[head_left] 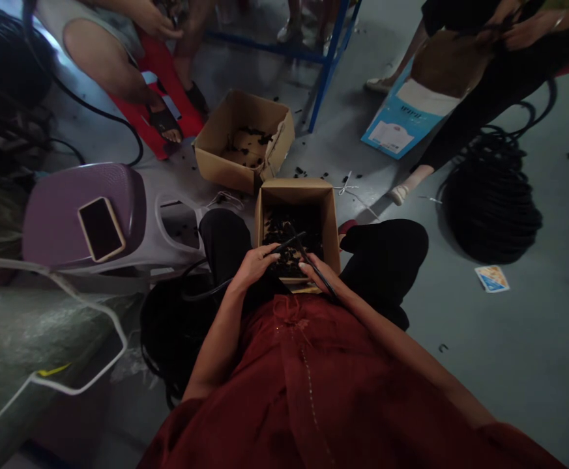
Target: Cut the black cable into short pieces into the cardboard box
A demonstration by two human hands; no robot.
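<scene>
My left hand (256, 266) is closed on a black cord (287, 243). One end sticks out past the fingers over the near cardboard box (332, 225), and a length trails back beside my left knee. My right hand (317, 268) is closed around a long, thin dark thing (324, 281) whose kind I cannot make out. Its far end crosses the cord above the box. Inside that box, which stands between my knees, lie many small black pieces (291, 218). A pile of black cord (167, 326) lies by my left leg.
Beyond stands a second cardboard box (220, 172) with black scraps. A phone (101, 229) lies on a purple stool (54, 215) at left. A coiled black bundle (492, 195) sits at right. Co-workers' legs, a blue box (401, 120) and a blue frame (324, 81) are ahead.
</scene>
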